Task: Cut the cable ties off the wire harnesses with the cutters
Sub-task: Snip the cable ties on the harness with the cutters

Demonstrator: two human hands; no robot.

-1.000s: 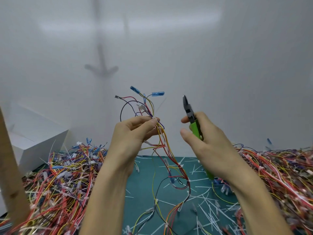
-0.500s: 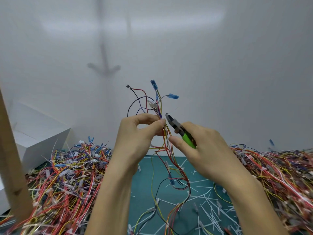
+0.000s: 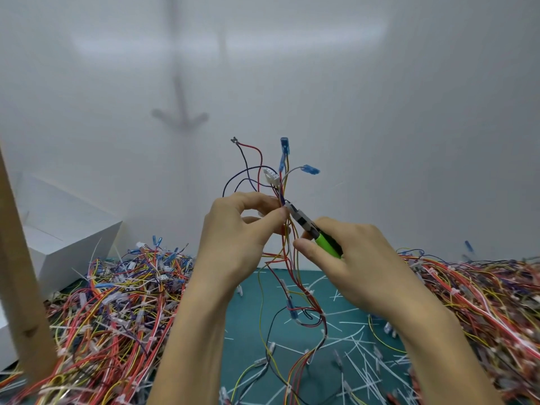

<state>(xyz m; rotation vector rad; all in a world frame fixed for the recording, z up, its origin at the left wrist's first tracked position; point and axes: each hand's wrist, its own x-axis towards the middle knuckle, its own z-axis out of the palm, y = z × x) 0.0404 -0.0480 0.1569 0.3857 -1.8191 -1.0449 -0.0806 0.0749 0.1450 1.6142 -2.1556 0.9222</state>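
My left hand (image 3: 233,244) pinches a wire harness (image 3: 274,182) between thumb and forefinger and holds it up at chest height. Its red, yellow, black and purple wires fan out above with blue terminals and a white connector, and hang down to the mat below. My right hand (image 3: 356,264) grips the green-handled cutters (image 3: 315,232). Their grey jaws point up and left and touch the bundle right beside my left thumb tip. The cable tie itself is too small to make out.
A green cutting mat (image 3: 251,320) lies below, strewn with cut white ties. Heaps of coloured wire harnesses lie at the left (image 3: 111,311) and the right (image 3: 482,302). A white box (image 3: 67,247) stands far left, behind a wooden post (image 3: 17,273).
My right hand swung the cutters from upright and apart to tilted left, with the jaws now at the bundle by my left thumb. The harness rose slightly.
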